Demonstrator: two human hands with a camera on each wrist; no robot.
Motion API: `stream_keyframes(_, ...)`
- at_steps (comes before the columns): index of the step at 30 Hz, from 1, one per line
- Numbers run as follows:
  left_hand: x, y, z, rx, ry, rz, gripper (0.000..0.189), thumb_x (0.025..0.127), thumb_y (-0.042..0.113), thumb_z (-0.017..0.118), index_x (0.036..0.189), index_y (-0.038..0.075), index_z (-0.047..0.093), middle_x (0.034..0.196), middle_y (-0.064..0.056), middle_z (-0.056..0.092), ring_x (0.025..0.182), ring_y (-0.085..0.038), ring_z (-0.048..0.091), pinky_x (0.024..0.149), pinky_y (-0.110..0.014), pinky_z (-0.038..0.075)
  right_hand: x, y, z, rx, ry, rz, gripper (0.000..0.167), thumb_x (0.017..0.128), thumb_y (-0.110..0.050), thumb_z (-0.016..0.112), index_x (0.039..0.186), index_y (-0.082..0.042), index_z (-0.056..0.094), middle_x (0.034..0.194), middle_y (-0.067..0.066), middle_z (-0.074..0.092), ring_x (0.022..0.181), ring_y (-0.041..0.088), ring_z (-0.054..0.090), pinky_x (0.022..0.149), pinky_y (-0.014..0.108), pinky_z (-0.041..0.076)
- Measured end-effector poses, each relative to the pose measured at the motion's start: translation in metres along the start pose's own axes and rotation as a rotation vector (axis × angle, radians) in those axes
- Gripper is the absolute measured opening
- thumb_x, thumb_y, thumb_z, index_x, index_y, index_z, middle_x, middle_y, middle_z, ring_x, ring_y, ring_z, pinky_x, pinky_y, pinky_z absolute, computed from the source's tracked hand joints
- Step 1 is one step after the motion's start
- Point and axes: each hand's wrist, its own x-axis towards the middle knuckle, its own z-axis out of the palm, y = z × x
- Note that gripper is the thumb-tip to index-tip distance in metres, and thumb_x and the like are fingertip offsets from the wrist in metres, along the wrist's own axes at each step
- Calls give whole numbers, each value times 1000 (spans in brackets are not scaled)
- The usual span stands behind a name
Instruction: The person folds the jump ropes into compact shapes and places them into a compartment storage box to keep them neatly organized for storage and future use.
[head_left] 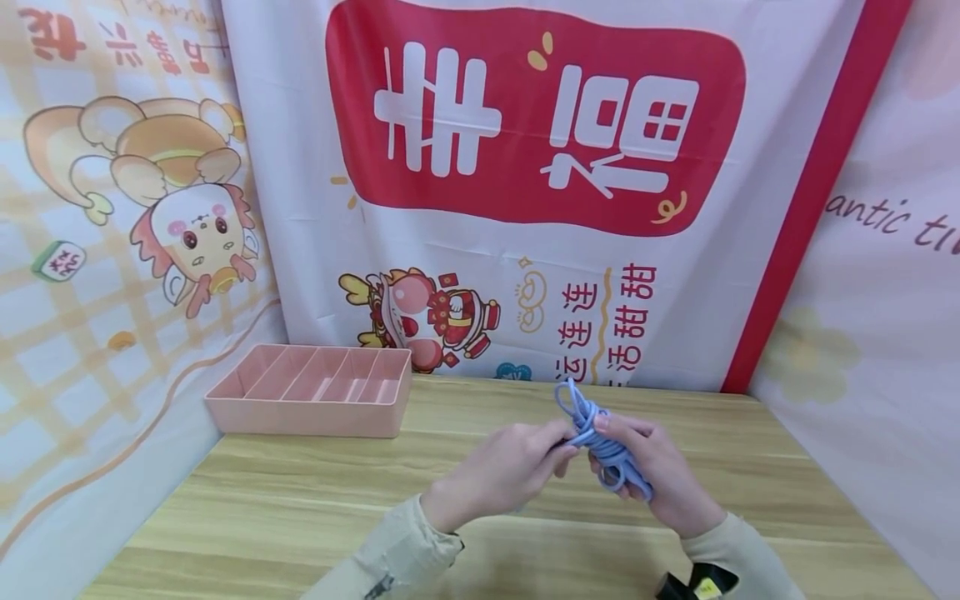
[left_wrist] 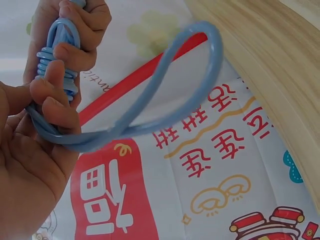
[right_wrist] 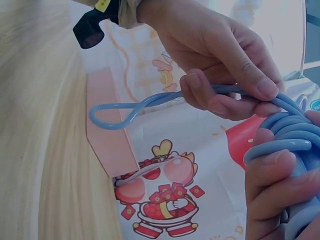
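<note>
A light blue cord (head_left: 611, 457), wound into a bundle with coils round its middle, is held up over the table. My right hand (head_left: 670, 479) grips the bundle, thumb lying over the coils. From the left, my left hand (head_left: 510, 467) pinches a doubled strand coming off the bundle. In the left wrist view the strand's loop (left_wrist: 216, 55) sticks out freely past the left fingers (left_wrist: 60, 117). The right wrist view shows right fingers (right_wrist: 272, 175) curled round the coils and the left thumb (right_wrist: 262, 87) pressing on the strand. Part of the bundle is hidden inside the right hand.
A pink divided tray (head_left: 303, 417) stands at the back left of the wooden table (head_left: 300, 517). Printed cloths hang behind and at both sides, with a red and white banner (head_left: 525, 221) at the back. A black strapped device (head_left: 701, 582) is on the right wrist.
</note>
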Motion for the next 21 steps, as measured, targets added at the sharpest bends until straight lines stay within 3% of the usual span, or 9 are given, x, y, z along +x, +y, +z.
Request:
stream_keyframes(10, -2, 2, -3, -51, -84, -74, 24, 108, 22, 38, 106, 12, 60, 69, 15, 48, 57, 3, 42, 55, -11, 36, -1, -8, -9, 39, -82, -44, 33, 106, -28, 46, 104, -6, 70, 80, 11, 64, 51, 12, 48, 41, 20, 39)
stream_keyframes(14, -2, 1, -5, -80, -125, -87, 24, 108, 19, 40, 113, 11, 62, 68, 15, 49, 58, 4, 43, 57, -11, 39, 0, -8, -10, 42, -97, -55, 33, 106, -27, 45, 105, -5, 69, 80, 11, 64, 51, 12, 48, 41, 20, 39)
stream_keyframes(21, -1, -1, -15, -194, -189, -161, 18, 106, 14, 47, 109, 12, 64, 69, 11, 53, 56, 0, 43, 56, -15, 39, -1, -6, -11, 36, -102, -68, 32, 107, -24, 44, 107, -4, 69, 80, 13, 63, 52, 12, 48, 42, 20, 39)
